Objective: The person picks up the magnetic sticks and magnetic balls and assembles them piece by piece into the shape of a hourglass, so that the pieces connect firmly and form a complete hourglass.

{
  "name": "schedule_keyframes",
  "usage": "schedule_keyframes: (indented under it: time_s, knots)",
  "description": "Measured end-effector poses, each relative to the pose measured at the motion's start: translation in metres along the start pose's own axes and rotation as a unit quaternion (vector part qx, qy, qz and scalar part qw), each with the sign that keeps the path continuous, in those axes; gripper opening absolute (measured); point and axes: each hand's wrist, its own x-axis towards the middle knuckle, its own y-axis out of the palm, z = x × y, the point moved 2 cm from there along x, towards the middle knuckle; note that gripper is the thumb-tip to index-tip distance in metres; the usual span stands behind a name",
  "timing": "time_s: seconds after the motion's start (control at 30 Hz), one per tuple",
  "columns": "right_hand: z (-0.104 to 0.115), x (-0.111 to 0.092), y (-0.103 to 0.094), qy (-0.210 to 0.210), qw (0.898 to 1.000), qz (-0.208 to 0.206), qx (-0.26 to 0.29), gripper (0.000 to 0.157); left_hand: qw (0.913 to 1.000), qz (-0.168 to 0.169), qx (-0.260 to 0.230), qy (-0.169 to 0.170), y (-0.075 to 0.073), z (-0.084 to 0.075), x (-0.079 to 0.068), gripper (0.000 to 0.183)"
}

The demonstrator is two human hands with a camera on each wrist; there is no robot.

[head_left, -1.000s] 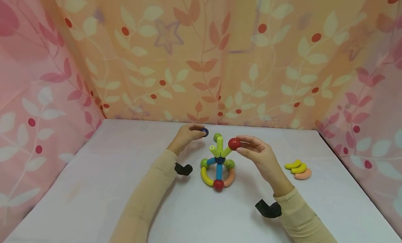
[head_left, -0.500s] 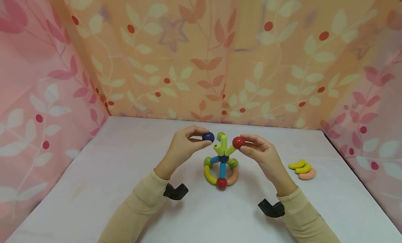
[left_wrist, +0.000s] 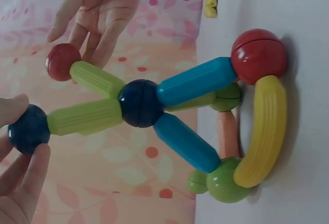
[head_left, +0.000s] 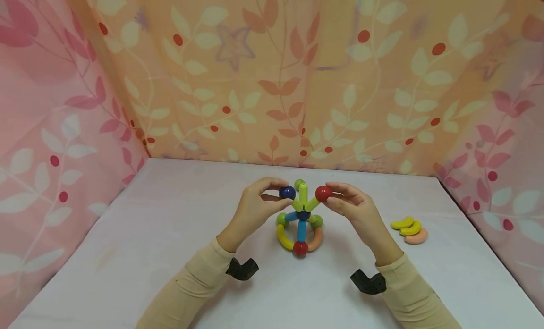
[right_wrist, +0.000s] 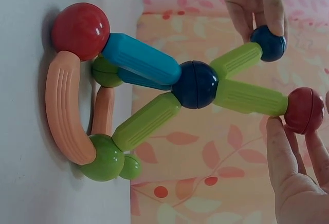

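Note:
My left hand (head_left: 255,204) pinches a blue ball (head_left: 287,192) between thumb and fingers; in the left wrist view the ball meets the tip of a light green rod (left_wrist: 85,116). On the other side, my right hand (head_left: 354,208) holds a red ball (head_left: 324,194) at the end of another light green rod (right_wrist: 252,96). Both rods slant up from a dark blue centre ball (right_wrist: 194,84) of a magnetic stick-and-ball toy. Below it, blue rods (left_wrist: 198,80) and a green one run down to a ring of curved yellow (left_wrist: 267,131) and peach (right_wrist: 64,108) pieces joined by red and green balls.
A loose green ball (head_left: 299,183) lies behind the toy. Two curved yellow pieces (head_left: 410,228) and a peach one (head_left: 416,236) lie to the right on the white table (head_left: 191,187). Patterned cloth (head_left: 276,74) stands around the back and sides.
My left hand has brought the blue ball from the back left, rightward to the tip of a light green rod. The right hand stays at the red ball.

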Motion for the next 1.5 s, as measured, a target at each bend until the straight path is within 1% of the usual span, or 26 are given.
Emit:
schedule_keyframes:
  time_s: [0.07, 0.13, 0.17, 0.23, 0.3, 0.33, 0.43, 0.53, 0.6, 0.63, 0.7, 0.77, 0.83, 0.93, 1.0, 1.03, 1.1, 1.13, 1.2, 1.3, 1.33, 1.4, 1.5]
  knots:
    - [-0.001, 0.004, -0.004, 0.0, 1.0, 0.0, 0.027, 0.03, 0.9998, 0.004, -0.015, -0.015, 0.001, 0.002, 0.0, 0.038]
    - [-0.004, 0.011, -0.009, 0.004, 0.999, -0.004, 0.047, 0.029, 0.9993, 0.005, -0.027, -0.026, 0.003, 0.004, 0.0, 0.042]
    - [-0.006, 0.017, -0.012, 0.012, 0.999, -0.009, 0.045, 0.032, 0.9991, 0.006, -0.03, -0.028, 0.004, 0.005, 0.0, 0.044]
    - [-0.013, 0.032, -0.018, 0.035, 0.999, -0.022, 0.008, 0.039, 0.9989, 0.006, -0.035, -0.032, 0.005, 0.008, 0.0, 0.048]
    - [-0.024, 0.051, -0.022, 0.061, 0.997, -0.02, -0.046, 0.047, 0.9987, 0.007, -0.035, -0.037, 0.006, 0.009, -0.001, 0.051]
    - [-0.029, 0.06, -0.024, 0.075, 0.994, -0.014, -0.075, 0.048, 0.9987, 0.007, -0.033, -0.038, 0.006, 0.01, -0.001, 0.052]
    - [-0.045, 0.086, -0.024, 0.111, 0.982, 0.023, -0.151, 0.053, 0.9984, 0.004, -0.028, -0.049, 0.005, 0.012, -0.002, 0.051]
    - [-0.058, 0.106, -0.02, 0.136, 0.968, 0.062, -0.202, 0.059, 0.9987, 0.0, -0.023, -0.046, 0.004, 0.013, -0.002, 0.051]
    - [-0.063, 0.116, -0.015, 0.141, 0.96, 0.085, -0.228, 0.062, 0.9987, 0.0, -0.026, -0.045, 0.003, 0.013, -0.002, 0.052]
    - [-0.064, 0.121, -0.012, 0.136, 0.957, 0.096, -0.238, 0.063, 0.9986, 0.001, -0.029, -0.044, 0.002, 0.013, -0.002, 0.052]
    - [-0.066, 0.128, -0.006, 0.121, 0.953, 0.117, -0.252, 0.062, 0.9982, 0.003, -0.038, -0.047, 0.001, 0.012, -0.002, 0.052]
    - [-0.067, 0.133, -0.001, 0.107, 0.952, 0.133, -0.255, 0.06, 0.9977, 0.004, -0.046, -0.05, 0.001, 0.011, -0.001, 0.049]
    - [-0.069, 0.135, 0.002, 0.096, 0.947, 0.146, -0.271, 0.058, 0.9973, 0.008, -0.054, -0.05, 0.001, 0.01, -0.001, 0.047]
    - [-0.075, 0.137, 0.003, 0.107, 0.939, 0.151, -0.288, 0.055, 0.9962, 0.018, -0.064, -0.056, 0.002, 0.009, -0.002, 0.044]
    - [-0.08, 0.138, 0.002, 0.116, 0.933, 0.154, -0.304, 0.054, 0.9956, 0.023, -0.066, -0.063, 0.003, 0.008, -0.003, 0.043]
    - [-0.083, 0.139, 0.002, 0.118, 0.931, 0.153, -0.308, 0.054, 0.9953, 0.024, -0.067, -0.066, 0.003, 0.008, -0.003, 0.043]
    - [-0.086, 0.14, 0.003, 0.128, 0.932, 0.143, -0.308, 0.051, 0.9949, 0.024, -0.07, -0.069, 0.003, 0.008, -0.004, 0.041]
    - [-0.087, 0.141, 0.003, 0.125, 0.931, 0.141, -0.314, 0.048, 0.9949, 0.022, -0.072, -0.067, 0.003, 0.008, -0.004, 0.041]
    - [-0.088, 0.141, 0.004, 0.132, 0.932, 0.125, -0.313, 0.044, 0.9948, 0.02, -0.079, -0.06, 0.003, 0.007, -0.005, 0.04]
    - [-0.088, 0.138, 0.005, 0.154, 0.941, 0.095, -0.286, 0.041, 0.9945, 0.019, -0.087, -0.055, 0.003, 0.007, -0.005, 0.038]
    - [-0.087, 0.136, 0.005, 0.149, 0.943, 0.093, -0.283, 0.041, 0.9943, 0.018, -0.09, -0.054, 0.004, 0.008, -0.005, 0.038]
    - [-0.083, 0.131, 0.005, 0.146, 0.952, 0.084, -0.254, 0.043, 0.9941, 0.018, -0.093, -0.053, 0.005, 0.007, -0.006, 0.038]
    - [-0.067, 0.125, 0.005, 0.125, 0.968, 0.087, -0.201, 0.047, 0.9938, 0.016, -0.096, -0.055, 0.003, 0.007, -0.005, 0.038]
